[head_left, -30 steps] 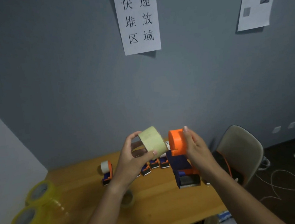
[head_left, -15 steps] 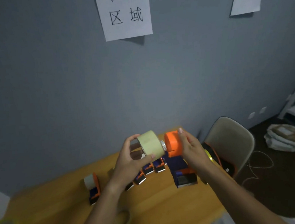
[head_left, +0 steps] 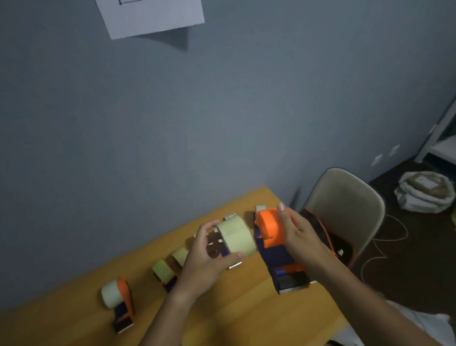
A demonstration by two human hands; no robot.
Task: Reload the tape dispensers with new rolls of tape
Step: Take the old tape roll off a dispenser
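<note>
So the tape roll (head_left: 236,237) is gripped by the left hand (head_left: 204,264), just beside the orange dispenser (head_left: 275,248) that's held by the right hand (head_left: 301,238)

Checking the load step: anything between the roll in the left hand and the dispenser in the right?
Nothing visible. The left hand grips the roll just left of the orange dispenser, which the right hand holds. Only a narrow gap separates them. The hub itself is hidden behind the roll, so its state can't be told.

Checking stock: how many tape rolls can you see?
6 rolls: one gripped by the left hand, one on the far-left dispenser, four along the row; others may be hidden.
</note>
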